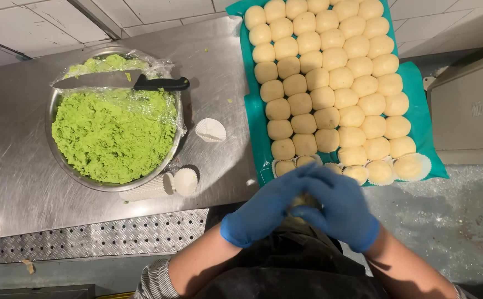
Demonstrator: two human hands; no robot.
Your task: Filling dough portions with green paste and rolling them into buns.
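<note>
pale dough ball, cupped between gloved hands

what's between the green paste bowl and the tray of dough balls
In the head view, one loose white paper cup lies on the steel counter between the bowl and the tray.

I look down on a brushed steel worktop that fills the left half of my view, dull glare spread across it. Along its near edge runs a strip of embossed tread plate, with a darker ledge below. Beyond the worktop's far edge the wall is white tile, crossed by a grey diagonal rail. Past the worktop's right edge I see a speckled, stained grey floor and a grey metal cabinet against more white tile. Light is even and soft.
</note>
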